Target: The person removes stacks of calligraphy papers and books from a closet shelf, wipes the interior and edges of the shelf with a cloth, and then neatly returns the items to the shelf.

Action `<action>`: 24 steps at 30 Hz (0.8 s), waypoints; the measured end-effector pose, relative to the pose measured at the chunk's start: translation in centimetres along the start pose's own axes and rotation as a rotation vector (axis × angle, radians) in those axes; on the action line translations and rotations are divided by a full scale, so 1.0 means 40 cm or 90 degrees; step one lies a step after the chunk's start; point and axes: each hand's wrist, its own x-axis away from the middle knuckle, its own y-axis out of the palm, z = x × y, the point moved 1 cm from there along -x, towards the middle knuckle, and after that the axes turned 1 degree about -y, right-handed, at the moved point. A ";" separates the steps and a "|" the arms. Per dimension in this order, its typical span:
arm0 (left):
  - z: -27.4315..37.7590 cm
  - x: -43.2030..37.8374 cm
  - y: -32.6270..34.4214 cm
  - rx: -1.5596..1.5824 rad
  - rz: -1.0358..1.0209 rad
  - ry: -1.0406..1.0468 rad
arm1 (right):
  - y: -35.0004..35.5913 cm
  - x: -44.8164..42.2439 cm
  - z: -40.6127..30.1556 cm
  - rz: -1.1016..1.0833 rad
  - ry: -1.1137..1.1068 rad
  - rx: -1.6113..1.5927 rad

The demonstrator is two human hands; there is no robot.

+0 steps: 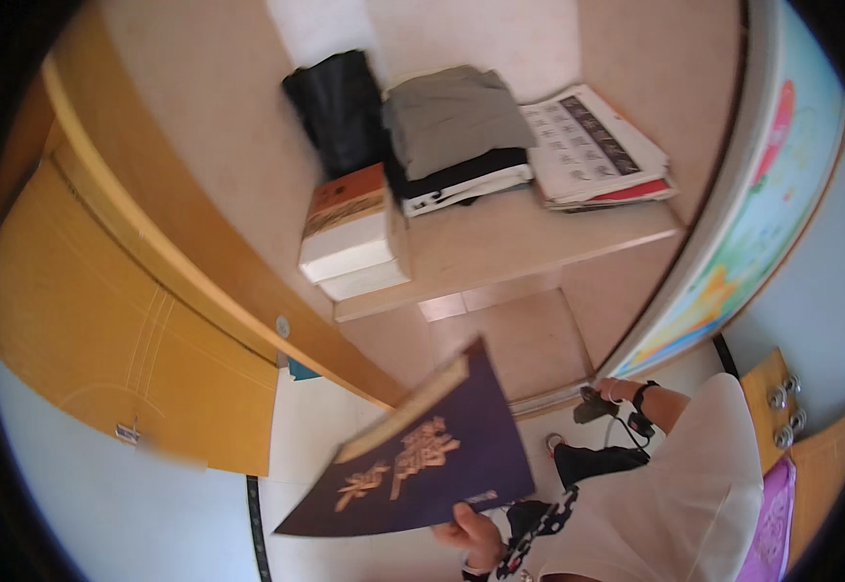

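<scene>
My left hand is closed on the lower edge of a dark purple book with gold characters on its cover. The book is tilted in front of an open cabinet. My right hand, with a black band at its wrist, is by the lower edge of the painted panel. A dark object with a cable lies right beside its fingers; whether the hand holds anything is not clear. On the shelf are white-sided thick books, folded grey clothing, a black item and printed papers.
A yellow wooden door with a metal handle stands at the left, beside the cabinet's wooden side edge. The lower compartment is under the shelf. At the right are wooden furniture with metal knobs and a purple cloth.
</scene>
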 end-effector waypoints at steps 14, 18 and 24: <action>0.647 -0.217 0.536 -0.214 -0.233 0.699 | 0.034 0.302 0.171 0.191 0.225 -0.305; 0.818 -0.265 0.767 0.096 -0.454 0.629 | 0.100 0.325 0.219 0.310 0.319 -0.489; 0.781 -0.420 1.131 0.453 -0.681 0.269 | 0.155 0.418 0.304 0.396 0.443 -0.685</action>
